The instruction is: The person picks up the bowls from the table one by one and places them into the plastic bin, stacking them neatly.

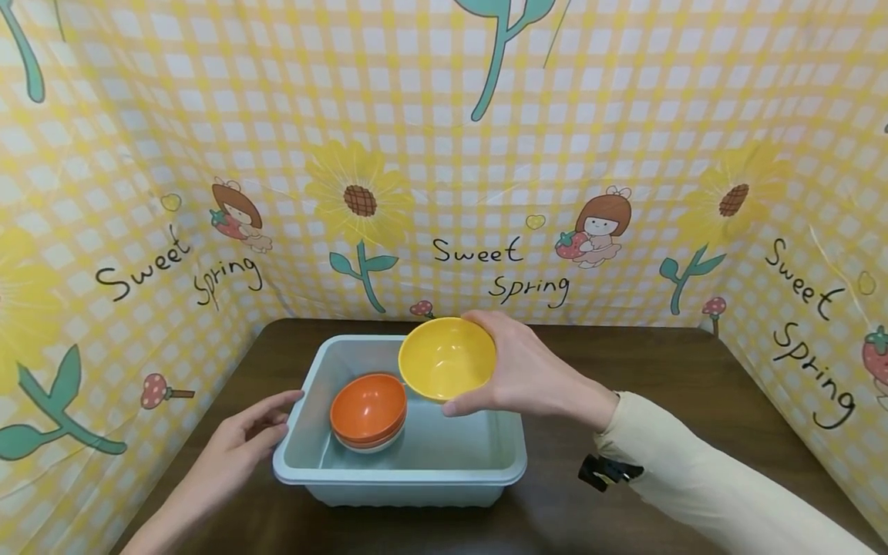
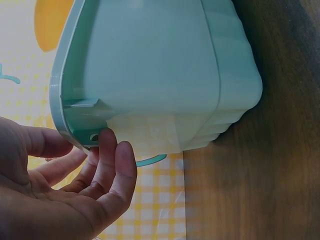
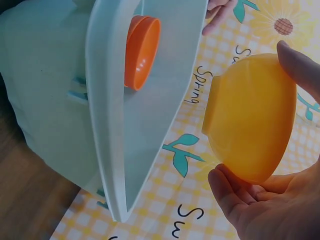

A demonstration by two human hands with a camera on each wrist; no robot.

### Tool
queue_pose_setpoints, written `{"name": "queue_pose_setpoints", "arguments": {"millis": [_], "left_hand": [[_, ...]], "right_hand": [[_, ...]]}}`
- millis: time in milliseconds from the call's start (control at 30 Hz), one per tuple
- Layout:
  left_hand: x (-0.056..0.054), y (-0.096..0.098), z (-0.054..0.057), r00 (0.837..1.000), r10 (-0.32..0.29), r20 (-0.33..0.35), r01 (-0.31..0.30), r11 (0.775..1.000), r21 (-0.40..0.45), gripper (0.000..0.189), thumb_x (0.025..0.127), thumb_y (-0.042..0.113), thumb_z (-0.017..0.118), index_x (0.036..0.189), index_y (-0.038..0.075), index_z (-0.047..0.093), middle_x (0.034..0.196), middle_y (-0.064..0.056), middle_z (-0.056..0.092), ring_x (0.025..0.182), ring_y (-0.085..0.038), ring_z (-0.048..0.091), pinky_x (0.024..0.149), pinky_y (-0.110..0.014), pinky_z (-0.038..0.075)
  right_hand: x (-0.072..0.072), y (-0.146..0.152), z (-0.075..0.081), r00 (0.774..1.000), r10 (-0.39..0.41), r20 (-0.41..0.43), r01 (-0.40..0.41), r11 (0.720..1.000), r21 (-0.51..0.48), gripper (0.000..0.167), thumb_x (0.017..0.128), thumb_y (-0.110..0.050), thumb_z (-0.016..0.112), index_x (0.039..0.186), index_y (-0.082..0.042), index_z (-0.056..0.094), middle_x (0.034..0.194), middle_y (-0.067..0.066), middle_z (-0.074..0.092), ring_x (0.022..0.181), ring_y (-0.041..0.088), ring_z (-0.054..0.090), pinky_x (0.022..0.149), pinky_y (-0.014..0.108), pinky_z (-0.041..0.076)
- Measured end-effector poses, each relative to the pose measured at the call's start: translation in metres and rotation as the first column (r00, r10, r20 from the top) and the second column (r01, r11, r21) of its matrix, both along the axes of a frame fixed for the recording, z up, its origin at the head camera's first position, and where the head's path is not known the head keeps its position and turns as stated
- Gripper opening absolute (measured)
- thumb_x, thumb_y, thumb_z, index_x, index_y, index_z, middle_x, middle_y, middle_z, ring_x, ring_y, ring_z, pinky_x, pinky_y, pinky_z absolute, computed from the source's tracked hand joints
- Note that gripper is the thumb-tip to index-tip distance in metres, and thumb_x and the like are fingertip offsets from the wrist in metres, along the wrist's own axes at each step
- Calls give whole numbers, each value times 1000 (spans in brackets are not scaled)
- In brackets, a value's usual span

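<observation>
My right hand point(image 1: 520, 370) grips a yellow bowl point(image 1: 444, 358) by its side, thumb and fingers spread across it. The bowl is held above the right back part of a pale blue-green plastic basin point(image 1: 402, 476), apart from it. Inside the basin, on the left, sits a stack of bowls: an orange bowl point(image 1: 368, 407) on top, more orange under it and a whitish bowl point(image 1: 371, 445) at the bottom. At the basin's left rim my left hand point(image 1: 243, 443) holds the edge, its thumb and curled fingers point(image 2: 107, 155) about the rim in the left wrist view.
The basin stands on a dark brown wooden table point(image 1: 624, 462). A yellow checked cloth point(image 1: 444, 177) with sunflowers and lettering hangs behind and along both sides. On the right sleeve point(image 1: 666, 447) sits a black clip point(image 1: 607, 472).
</observation>
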State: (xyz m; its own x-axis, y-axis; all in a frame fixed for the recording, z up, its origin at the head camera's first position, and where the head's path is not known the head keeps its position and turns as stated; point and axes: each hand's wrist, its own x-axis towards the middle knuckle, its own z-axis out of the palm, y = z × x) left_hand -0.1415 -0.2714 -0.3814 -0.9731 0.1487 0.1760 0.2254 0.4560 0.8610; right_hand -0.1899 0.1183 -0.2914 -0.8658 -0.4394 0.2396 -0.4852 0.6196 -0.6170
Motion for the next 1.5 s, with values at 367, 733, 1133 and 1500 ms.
{"name": "queue_pose_setpoints", "arguments": {"millis": [367, 733, 1133, 1500], "left_hand": [[0, 0, 0, 1000, -2, -5, 3, 1000, 12, 41, 106, 0, 56, 146, -5, 56, 103, -13, 66, 89, -12, 62, 70, -28, 57], [0, -1, -1, 1000, 1, -25, -2, 1000, -20, 40, 104, -1, 58, 144, -5, 58, 102, -12, 66, 88, -10, 61, 70, -27, 56], [-1, 0, -4, 1000, 23, -12, -24, 999, -31, 41, 104, -2, 58, 145, -5, 58, 101, -11, 66, 87, -9, 60, 68, -27, 54], [-1, -1, -2, 999, 7, -41, -9, 999, -34, 39, 105, 1, 58, 144, -3, 59, 101, -11, 66, 85, -11, 60, 67, -27, 53]], "right_hand": [[-10, -15, 2, 1000, 20, 10, -20, 999, 28, 104, 63, -57, 95, 148, -13, 53, 124, -4, 60, 106, 16, 56, 83, 39, 52], [-19, -31, 6, 997, 74, 6, -75, 994, 84, 105, 63, -58, 93, 147, -10, 53, 121, -2, 61, 105, 17, 57, 83, 38, 52], [-37, -44, 3, 992, 111, 55, -118, 981, 152, 109, 64, -57, 93, 151, -7, 50, 127, 1, 61, 111, 18, 56, 89, 38, 51], [-51, -58, -6, 984, 147, 104, -164, 969, 186, 111, 65, -59, 93, 152, -6, 48, 126, 1, 61, 108, 17, 57, 89, 36, 51]]}}
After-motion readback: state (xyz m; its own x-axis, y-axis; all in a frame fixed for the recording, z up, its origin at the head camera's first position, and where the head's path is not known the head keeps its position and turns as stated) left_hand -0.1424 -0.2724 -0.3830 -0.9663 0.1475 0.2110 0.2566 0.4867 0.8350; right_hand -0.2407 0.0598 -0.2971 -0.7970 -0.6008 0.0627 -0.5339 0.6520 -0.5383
